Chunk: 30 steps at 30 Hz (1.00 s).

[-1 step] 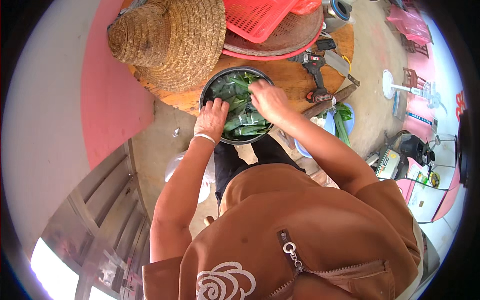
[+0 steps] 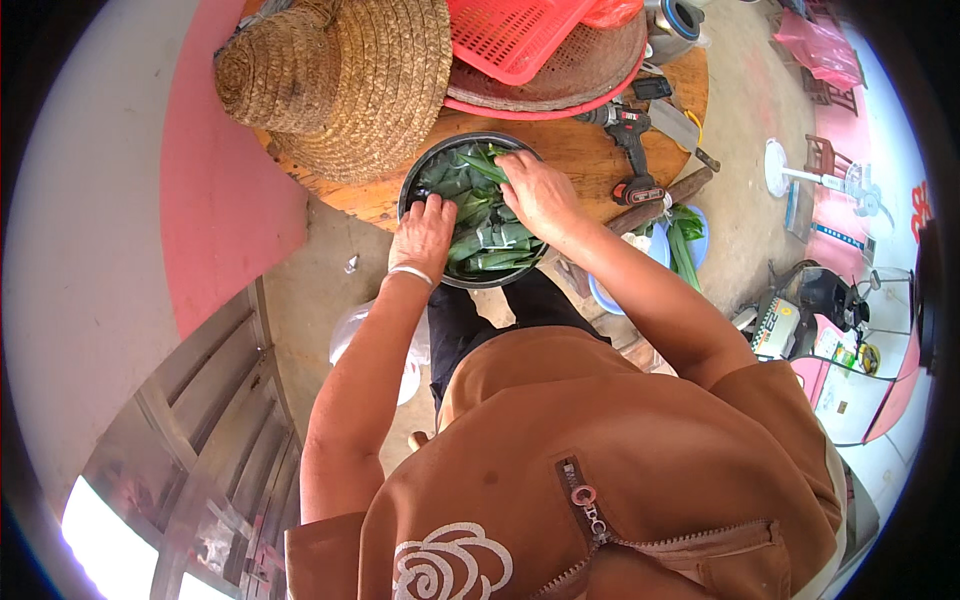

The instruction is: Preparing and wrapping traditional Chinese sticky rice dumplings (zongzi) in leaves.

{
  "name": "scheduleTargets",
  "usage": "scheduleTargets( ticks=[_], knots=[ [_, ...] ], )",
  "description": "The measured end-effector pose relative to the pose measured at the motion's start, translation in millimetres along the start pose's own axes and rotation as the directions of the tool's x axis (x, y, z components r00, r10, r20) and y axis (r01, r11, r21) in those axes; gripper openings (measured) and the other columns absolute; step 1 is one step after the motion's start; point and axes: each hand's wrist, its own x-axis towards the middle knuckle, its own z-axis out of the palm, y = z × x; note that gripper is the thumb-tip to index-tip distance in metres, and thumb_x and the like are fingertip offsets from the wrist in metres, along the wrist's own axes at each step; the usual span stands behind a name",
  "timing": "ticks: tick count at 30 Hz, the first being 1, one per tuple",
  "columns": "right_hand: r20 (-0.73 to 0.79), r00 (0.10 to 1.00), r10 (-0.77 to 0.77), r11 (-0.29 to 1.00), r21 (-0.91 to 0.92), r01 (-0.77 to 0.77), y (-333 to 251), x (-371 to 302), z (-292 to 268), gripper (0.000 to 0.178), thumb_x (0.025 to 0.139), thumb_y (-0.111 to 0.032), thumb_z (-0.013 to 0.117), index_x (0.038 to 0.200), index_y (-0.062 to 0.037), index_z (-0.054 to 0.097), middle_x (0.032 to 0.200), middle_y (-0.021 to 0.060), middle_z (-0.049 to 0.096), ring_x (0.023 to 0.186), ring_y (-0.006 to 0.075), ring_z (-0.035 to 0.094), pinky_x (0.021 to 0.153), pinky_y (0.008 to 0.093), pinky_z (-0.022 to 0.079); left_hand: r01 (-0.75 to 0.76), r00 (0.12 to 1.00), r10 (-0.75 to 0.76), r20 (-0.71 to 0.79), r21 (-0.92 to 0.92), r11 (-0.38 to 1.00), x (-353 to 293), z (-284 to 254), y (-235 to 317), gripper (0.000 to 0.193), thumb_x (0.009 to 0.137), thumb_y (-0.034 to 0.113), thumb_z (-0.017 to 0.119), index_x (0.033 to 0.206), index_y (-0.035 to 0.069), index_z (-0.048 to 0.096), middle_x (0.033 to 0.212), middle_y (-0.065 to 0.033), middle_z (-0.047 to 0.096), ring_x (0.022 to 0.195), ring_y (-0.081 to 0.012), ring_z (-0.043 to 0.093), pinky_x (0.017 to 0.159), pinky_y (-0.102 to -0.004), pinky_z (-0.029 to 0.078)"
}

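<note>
Green leaf-wrapped bundles point(image 2: 492, 238) fill a round black pot point(image 2: 404, 193) at the front edge of the wooden table. My right hand point(image 2: 540, 192) is over the pot's right side, its fingers closed on a green leaf point(image 2: 484, 163) that points to the far left. My left hand point(image 2: 424, 232), with a pale bangle point(image 2: 410, 271) at the wrist, lies across the left rim. Its fingers are bent together down among the bundles. The fingertips are hidden, so what they grip does not show.
A straw hat point(image 2: 340, 80) and a red basket point(image 2: 515, 35) on a woven tray point(image 2: 560, 75) sit behind the pot. To the right lie a cordless drill point(image 2: 632, 150) and a cleaver point(image 2: 672, 125). Lower down, a blue basin point(image 2: 700, 245) holds long green leaves.
My right hand has shifted slightly, and the leaf in it shows more plainly at the pot's far side. My left hand looks the same as before.
</note>
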Motion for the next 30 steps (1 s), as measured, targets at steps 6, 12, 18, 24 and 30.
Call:
scheduleTargets(
  ticks=[6,12,18,24,30],
  knots=[
    [-0.002,0.960,-0.280,0.931,-0.247,0.271,21,4,23,0.036,0.085,-0.013,0.053,0.120,-0.0057,0.057,0.107,0.0107,0.057,0.092,0.0268,0.062,0.083,0.0384,0.052,-0.011,0.986,-0.029,-0.164,-0.237,0.971,7,1,13,0.037,0.076,0.004,0.065,0.111,0.010,0.055,0.103,-0.0120,0.053,0.098,-0.0318,0.057,0.085,-0.0411,0.050],
    [0.100,0.961,-0.257,0.923,-0.268,0.275,18,22,21,0.031,0.085,-0.013,0.052,0.115,-0.0069,0.056,0.108,0.0104,0.056,0.095,0.0272,0.062,0.077,0.0386,0.054,0.134,0.983,-0.150,-0.109,-0.143,0.981,21,7,12,0.035,0.075,0.002,0.063,0.108,0.008,0.053,0.104,-0.0141,0.052,0.099,-0.0320,0.058,0.084,-0.0422,0.050],
    [-0.016,0.976,-0.215,0.967,-0.142,0.211,35,-4,25,0.038,0.087,-0.014,0.050,0.124,-0.0076,0.054,0.129,0.0146,0.052,0.097,0.0292,0.062,0.082,0.0400,0.053,0.260,0.963,-0.267,-0.033,-0.153,0.953,16,1,19,0.032,0.080,0.010,0.066,0.107,0.004,0.050,0.104,-0.0167,0.053,0.098,-0.0353,0.059,0.083,-0.0454,0.051],
    [0.028,0.981,-0.194,0.973,-0.122,0.196,24,-9,18,0.036,0.088,-0.012,0.050,0.122,-0.0033,0.053,0.135,0.0167,0.048,0.102,0.0326,0.060,0.085,0.0418,0.053,0.187,0.976,-0.204,-0.071,-0.190,0.964,23,0,7,0.024,0.083,0.012,0.066,0.102,0.004,0.054,0.100,-0.0154,0.056,0.096,-0.0349,0.059,0.081,-0.0461,0.050],
    [0.163,0.972,-0.170,0.968,-0.159,0.196,30,-10,10,0.019,0.085,-0.012,0.053,0.096,-0.0005,0.062,0.102,0.0167,0.062,0.096,0.0299,0.062,0.081,0.0400,0.053,0.104,0.993,-0.106,0.045,0.037,0.994,1,-8,3,0.020,0.074,0.005,0.065,0.094,0.008,0.061,0.099,-0.0103,0.059,0.099,-0.0275,0.057,0.088,-0.0392,0.046]
  ],
)
